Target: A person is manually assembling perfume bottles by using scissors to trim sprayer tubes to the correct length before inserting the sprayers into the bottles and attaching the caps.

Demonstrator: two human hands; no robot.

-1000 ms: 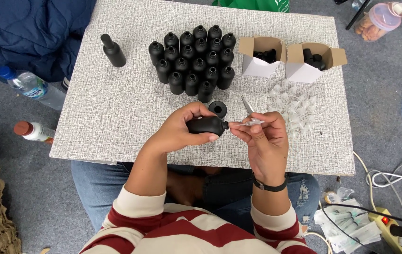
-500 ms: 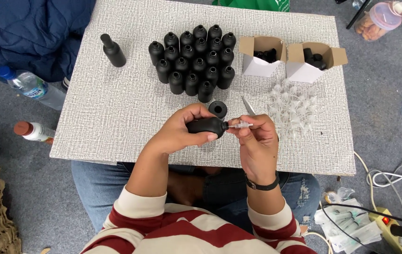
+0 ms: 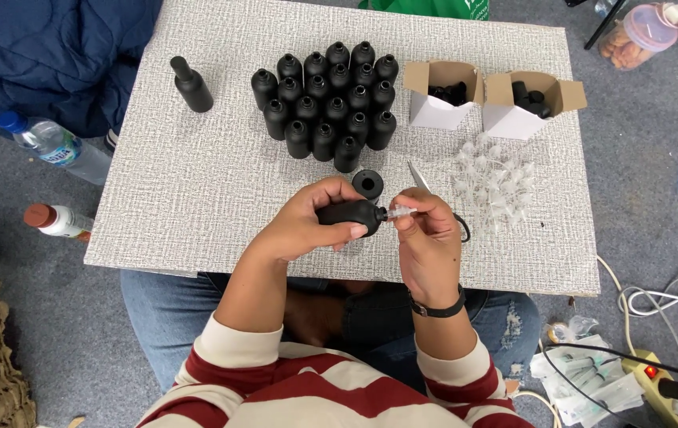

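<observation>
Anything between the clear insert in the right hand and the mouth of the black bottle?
Nothing visible. The left hand holds the black bottle sideways; the right hand has the clear insert right at its mouth.

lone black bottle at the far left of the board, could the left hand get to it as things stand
Probably not right away: the left hand is wrapped around a black bottle. The board between it and the lone bottle lies bare, so the path itself looks free.

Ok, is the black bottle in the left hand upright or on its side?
On its side: the black bottle lies level in the left hand, neck toward the right hand.
</observation>
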